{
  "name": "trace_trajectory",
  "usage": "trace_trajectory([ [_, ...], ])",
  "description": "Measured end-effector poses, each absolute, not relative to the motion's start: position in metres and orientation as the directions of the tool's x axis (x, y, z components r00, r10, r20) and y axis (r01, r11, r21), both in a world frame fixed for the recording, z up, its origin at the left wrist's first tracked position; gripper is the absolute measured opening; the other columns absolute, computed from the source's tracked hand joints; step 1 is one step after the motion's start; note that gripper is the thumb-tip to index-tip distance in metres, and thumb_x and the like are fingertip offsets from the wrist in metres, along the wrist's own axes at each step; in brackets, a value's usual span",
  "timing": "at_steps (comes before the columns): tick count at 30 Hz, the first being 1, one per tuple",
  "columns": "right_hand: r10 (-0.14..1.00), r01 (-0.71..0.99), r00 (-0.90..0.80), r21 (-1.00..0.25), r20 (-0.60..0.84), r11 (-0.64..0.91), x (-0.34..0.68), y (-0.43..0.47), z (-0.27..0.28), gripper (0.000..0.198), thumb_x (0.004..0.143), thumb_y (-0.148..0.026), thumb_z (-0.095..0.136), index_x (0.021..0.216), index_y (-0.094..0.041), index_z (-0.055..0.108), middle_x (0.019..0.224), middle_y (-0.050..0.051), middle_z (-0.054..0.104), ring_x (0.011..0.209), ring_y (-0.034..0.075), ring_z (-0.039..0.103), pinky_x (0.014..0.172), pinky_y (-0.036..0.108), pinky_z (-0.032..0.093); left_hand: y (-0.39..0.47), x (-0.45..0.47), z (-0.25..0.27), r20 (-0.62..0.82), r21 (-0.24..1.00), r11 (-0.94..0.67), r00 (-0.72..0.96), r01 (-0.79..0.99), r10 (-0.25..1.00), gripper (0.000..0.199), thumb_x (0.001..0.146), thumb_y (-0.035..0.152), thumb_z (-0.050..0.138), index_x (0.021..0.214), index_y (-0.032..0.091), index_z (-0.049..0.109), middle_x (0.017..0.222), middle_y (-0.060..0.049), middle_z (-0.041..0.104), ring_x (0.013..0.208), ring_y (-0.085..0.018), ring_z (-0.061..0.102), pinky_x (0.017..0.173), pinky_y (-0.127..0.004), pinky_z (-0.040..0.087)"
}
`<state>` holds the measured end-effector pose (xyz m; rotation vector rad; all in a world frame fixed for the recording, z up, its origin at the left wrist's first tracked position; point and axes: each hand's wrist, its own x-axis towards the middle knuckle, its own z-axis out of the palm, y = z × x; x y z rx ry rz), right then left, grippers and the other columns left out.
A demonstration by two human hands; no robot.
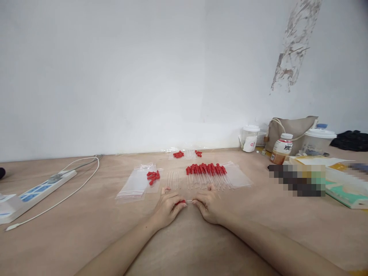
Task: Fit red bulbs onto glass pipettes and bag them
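My left hand [170,207] pinches a red rubber bulb [182,201], mostly covered by the fingers. A thin clear dropper tube [188,201] runs from the bulb to my right hand [209,206], whose fingertips are closed on its other end. Just beyond my hands, several bare clear tubes [173,180] lie side by side. To their right is a row of droppers with red bulbs [207,169], tubes pointing toward me. Loose red bulbs [153,176] rest on a small clear bag to the left.
Clear zip bags [134,183] lie left; another plastic bag [237,175] sits beside the dropper row. More red bulbs [178,154] are near the wall. A power strip [37,193] with a white cable is far left. A cup [250,138], bottle [282,148] and bag [290,132] stand right.
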<state>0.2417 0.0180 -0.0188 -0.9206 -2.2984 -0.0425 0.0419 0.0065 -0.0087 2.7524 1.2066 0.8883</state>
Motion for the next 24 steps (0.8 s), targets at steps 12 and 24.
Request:
trace_trajectory([
  [12, 0.638, 0.689, -0.600, -0.094, 0.482, 0.719, 0.238, 0.013, 0.000, 0.023, 0.082, -0.025, 0.041, 0.073, -0.020, 0.062, 0.076, 0.003, 0.062, 0.077, 0.015, 0.048, 0.071, 0.031, 0.021, 0.013, 0.038, 0.000, 0.492, 0.193, -0.688, 0.537, 0.700, 0.685, 0.018, 0.084, 0.032, 0.046, 0.093, 0.024, 0.058, 0.083, -0.001, 0.063, 0.081, -0.017, 0.054, 0.092, -0.040, 0.020],
  [24, 0.956, 0.880, -0.064, -0.436, 0.285, 0.189, 0.210, 0.061, 0.015, 0.025, 0.074, -0.031, 0.045, 0.057, -0.021, 0.061, 0.066, 0.002, 0.065, 0.068, 0.017, 0.056, 0.072, 0.031, 0.027, 0.055, -0.037, -0.009, 0.608, 0.236, -0.076, -0.086, 0.969, 0.789, 0.015, 0.074, 0.031, 0.054, 0.086, 0.023, 0.060, 0.091, -0.005, 0.055, 0.091, -0.026, 0.048, 0.076, -0.038, 0.035],
])
